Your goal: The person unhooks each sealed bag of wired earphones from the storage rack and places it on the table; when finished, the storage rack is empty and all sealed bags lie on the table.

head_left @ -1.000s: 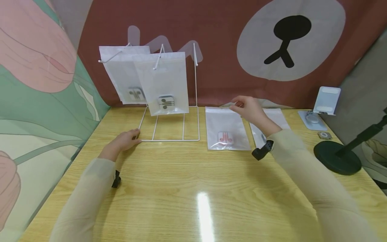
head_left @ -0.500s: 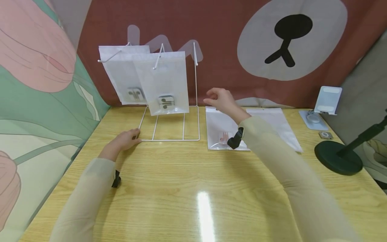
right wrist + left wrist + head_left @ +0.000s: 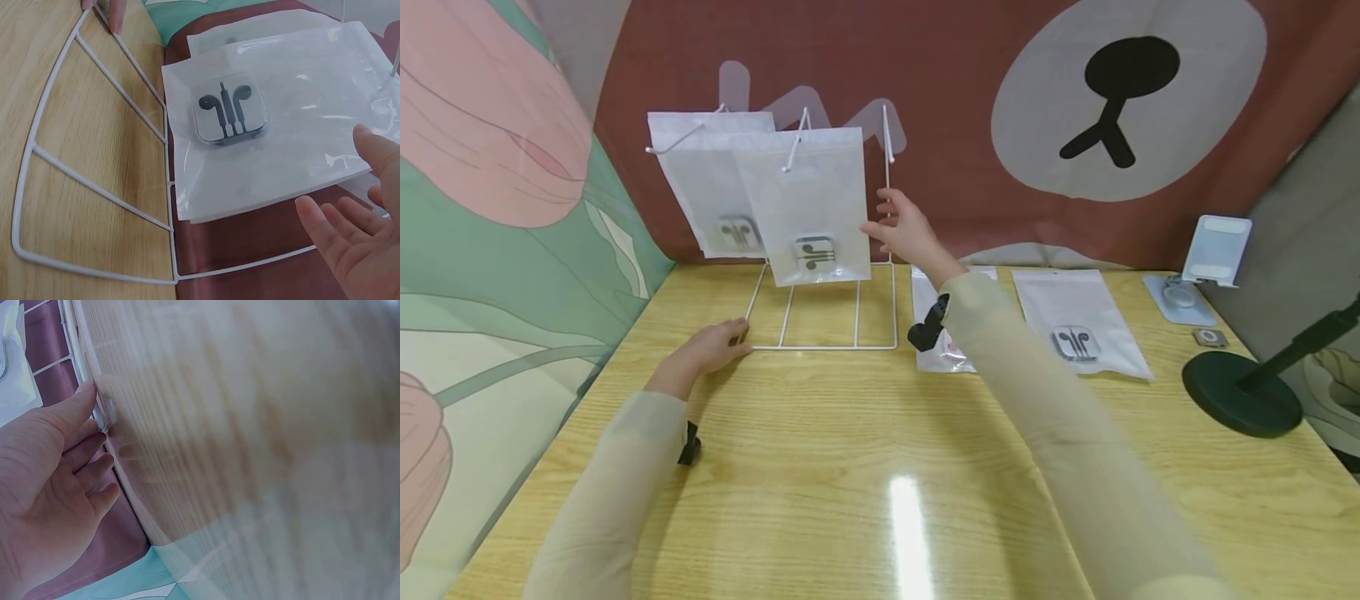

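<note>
A white wire rack [image 3: 820, 347] stands on the table with hooks along its top. My left hand [image 3: 717, 346] holds its front left corner; in the left wrist view the thumb and fingers [image 3: 87, 453] pinch the wire. From the middle hook hangs a white zip bag [image 3: 805, 192] with black-and-white earphones in a square clear case [image 3: 230, 107]. Another such bag [image 3: 700, 187] hangs behind it on the left hook. My right hand [image 3: 910, 229] is at the front bag's right edge, thumb in front and fingers spread apart, curled round nothing. The right hook [image 3: 889, 137] bears no bag.
Right of the rack lies a bag [image 3: 925, 354] with pink-red earphones, partly under my right arm. Beside it lies another bag [image 3: 1067, 300] with black earphones. Farther right are a phone stand [image 3: 1210, 258], a small square gadget [image 3: 1210, 337] and a black round base [image 3: 1240, 396].
My right hand has moved left, from above the pink-earphone bag to the right edge of the front hanging bag, and its fingers have spread. My left hand has stayed on the rack corner.
</note>
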Available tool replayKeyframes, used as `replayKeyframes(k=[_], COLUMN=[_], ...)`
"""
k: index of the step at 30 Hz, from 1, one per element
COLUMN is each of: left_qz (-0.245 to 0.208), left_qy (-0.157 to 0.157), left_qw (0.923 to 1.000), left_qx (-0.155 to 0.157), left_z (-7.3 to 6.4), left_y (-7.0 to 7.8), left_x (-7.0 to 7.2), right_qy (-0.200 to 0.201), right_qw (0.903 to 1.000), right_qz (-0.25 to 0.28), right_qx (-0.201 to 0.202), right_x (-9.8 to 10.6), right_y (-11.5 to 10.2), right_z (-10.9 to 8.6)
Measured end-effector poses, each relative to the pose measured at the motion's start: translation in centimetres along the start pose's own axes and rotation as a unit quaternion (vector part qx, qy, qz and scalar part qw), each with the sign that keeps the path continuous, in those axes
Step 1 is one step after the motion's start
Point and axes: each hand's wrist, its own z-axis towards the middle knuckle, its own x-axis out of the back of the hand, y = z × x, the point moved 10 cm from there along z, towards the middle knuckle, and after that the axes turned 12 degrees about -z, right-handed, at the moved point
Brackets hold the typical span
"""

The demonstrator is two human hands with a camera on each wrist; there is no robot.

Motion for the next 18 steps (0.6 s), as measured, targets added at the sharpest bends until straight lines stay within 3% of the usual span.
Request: replayKeyframes(k=[18], left_qz=[-0.002], left_qy=[0.002], left_qw=[1.0], left_qx=[-0.008], left_z=[-0.1], left_y=[0.4], left_x=[0.2], right_qy=[0.039], right_qw=[0.9961], right_qz=[0.077], right_qx=[-0.022], right_x=[-2.2], right_y=[-0.6], right_z=[0.8])
